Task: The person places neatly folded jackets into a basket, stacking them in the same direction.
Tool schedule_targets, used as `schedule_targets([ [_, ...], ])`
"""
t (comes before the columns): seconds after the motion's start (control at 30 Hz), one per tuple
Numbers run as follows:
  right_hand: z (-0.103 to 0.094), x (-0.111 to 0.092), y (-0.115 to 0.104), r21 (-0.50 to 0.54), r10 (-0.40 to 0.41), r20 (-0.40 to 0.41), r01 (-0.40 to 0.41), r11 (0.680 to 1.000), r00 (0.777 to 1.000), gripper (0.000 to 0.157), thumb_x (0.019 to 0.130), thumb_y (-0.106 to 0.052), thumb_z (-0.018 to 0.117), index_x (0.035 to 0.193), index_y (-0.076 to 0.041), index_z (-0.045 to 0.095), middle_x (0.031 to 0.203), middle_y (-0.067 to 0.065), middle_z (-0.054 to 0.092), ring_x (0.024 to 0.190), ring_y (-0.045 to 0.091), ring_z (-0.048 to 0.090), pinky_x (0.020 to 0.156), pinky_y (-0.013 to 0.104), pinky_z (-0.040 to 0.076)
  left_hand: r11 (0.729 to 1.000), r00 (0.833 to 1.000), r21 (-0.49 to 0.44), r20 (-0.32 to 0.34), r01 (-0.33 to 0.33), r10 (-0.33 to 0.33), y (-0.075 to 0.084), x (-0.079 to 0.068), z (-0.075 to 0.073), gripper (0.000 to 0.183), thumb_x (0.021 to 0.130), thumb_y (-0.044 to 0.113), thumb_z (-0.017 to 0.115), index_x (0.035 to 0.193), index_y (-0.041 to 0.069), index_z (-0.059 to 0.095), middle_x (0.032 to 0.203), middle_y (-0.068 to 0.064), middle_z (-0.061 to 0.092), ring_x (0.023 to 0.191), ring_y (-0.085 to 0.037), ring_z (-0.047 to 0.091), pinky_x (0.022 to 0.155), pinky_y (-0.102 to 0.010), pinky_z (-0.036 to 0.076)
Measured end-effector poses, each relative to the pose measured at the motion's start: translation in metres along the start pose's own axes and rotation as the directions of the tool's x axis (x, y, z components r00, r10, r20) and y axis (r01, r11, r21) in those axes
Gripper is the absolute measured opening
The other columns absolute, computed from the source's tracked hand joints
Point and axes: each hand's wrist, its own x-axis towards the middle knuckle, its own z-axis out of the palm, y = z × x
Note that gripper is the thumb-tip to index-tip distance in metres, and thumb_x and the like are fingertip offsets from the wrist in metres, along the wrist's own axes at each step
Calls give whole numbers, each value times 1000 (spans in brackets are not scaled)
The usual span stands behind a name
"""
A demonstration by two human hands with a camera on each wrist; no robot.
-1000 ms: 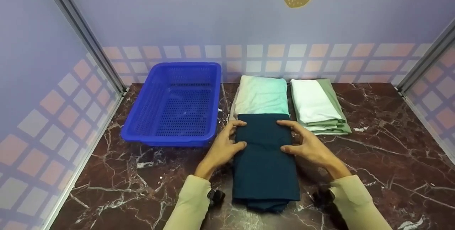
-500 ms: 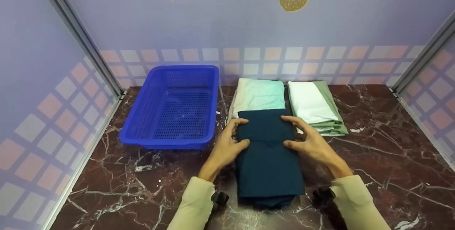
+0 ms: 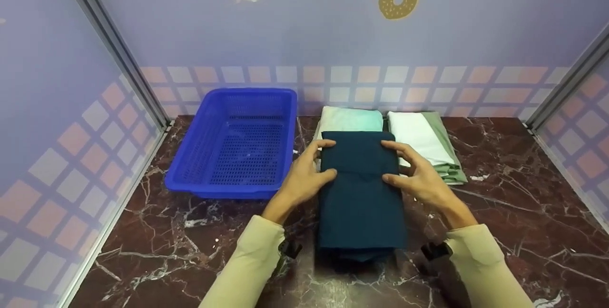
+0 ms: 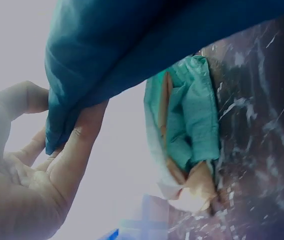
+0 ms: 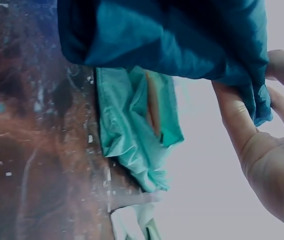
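Note:
A dark navy folded cloth point(image 3: 361, 203) is held up off the table, its far end over a folded pale mint cloth point(image 3: 354, 118). My left hand point(image 3: 304, 174) pinches its left edge, thumb on top and fingers at the side and beneath. On the opposite edge, my right hand point(image 3: 418, 174) pinches it the same way. Both wrist views show the navy cloth point(image 4: 111, 55) raised, with a gap above the mint cloth point(image 5: 126, 120). Much of the mint cloth is hidden in the head view.
A blue perforated plastic basket point(image 3: 231, 191) stands left with nothing in it. Right of the mint cloth lies a folded white and green cloth point(image 3: 418, 134). Patterned wall panels point(image 3: 314, 36) enclose the back and sides of the dark marbled table point(image 3: 514, 193).
Both hands have moved up and away from me with the navy cloth. It now covers more of the mint cloth, and a shadow shows under its near end.

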Motion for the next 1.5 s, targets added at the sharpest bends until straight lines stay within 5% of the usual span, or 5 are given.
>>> schedule_targets([
  [0.47,5,28,-26,-165,-34,-34,28,986,999,69,85,-9,74,146,-23,43,141,14,40,116,42,53,76,46,55,999,1000,27,-12,-26,26,20,19,-31,55,82,0,66,133,13,51,120,-4,62,100,-16,60,84,-37,50],
  [0.73,13,43,-31,-120,-3,-39,-1,993,999,70,85,-12,75,145,-29,44,138,13,41,115,38,55,66,45,57,996,999,90,-39,-2,5,25,25,-49,54,82,4,68,132,17,53,118,-1,62,107,-14,56,90,-36,46],
  [1.0,28,55,-67,-123,5,-15,-7,992,1000,71,87,-1,69,149,-12,37,140,18,40,96,36,62,57,41,53,999,999,7,3,33,-33,27,32,-70,53,86,4,67,135,19,51,124,-7,57,104,-22,61,73,-41,56],
  [1.17,32,71,-64,-90,34,-12,-35,995,999,73,87,-4,70,150,-18,36,145,17,36,95,35,64,57,44,53,994,996,-71,28,88,-86,27,36,-86,53,89,4,65,137,22,50,120,-13,54,86,-32,67,59,-46,57],
  [1.5,43,107,-56,2,44,-2,-44,999,999,72,84,-9,75,146,-26,43,146,11,37,101,37,63,60,47,55,991,991,-28,30,132,-132,32,42,-121,53,90,5,64,138,23,49,123,-15,51,94,-34,64,64,-47,57],
])
